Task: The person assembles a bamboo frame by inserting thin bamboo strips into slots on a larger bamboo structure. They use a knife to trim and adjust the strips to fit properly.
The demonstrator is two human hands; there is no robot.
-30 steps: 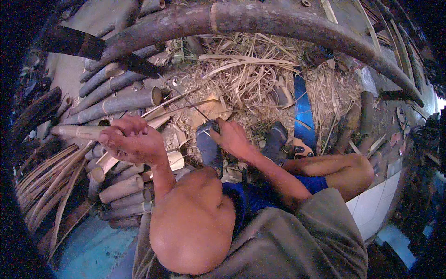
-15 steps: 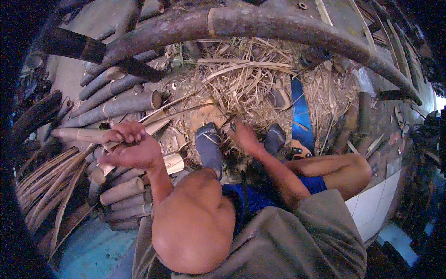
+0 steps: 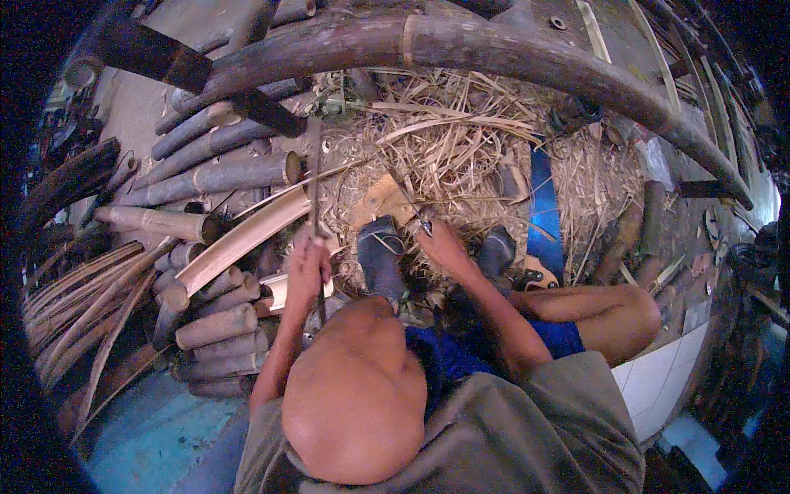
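My left hand [image 3: 309,262] is closed around a long, narrow bamboo strip [image 3: 314,169], which stands nearly upright in the picture, its lower end by my left knee. In my right hand [image 3: 444,247] is a knife [image 3: 407,193], its thin dark blade slanting away to the upper left over a small wooden block [image 3: 380,202]. The block lies just beyond my left foot, which wears a dark sock [image 3: 380,259]. Close to my left hand rests a wide split bamboo piece [image 3: 247,239], pale inside.
A thick bamboo pole [image 3: 510,53] arches across the far side. Cut bamboo lengths [image 3: 218,325] are stacked at left, near a bundle of strips [image 3: 90,305]. Shavings [image 3: 461,148] cover the floor ahead. A blue-bladed saw [image 3: 543,214] lies right of my right foot.
My left hand has come in from the far left toward my left knee, turning the bamboo strip from slanted to nearly upright. The right hand has barely moved.
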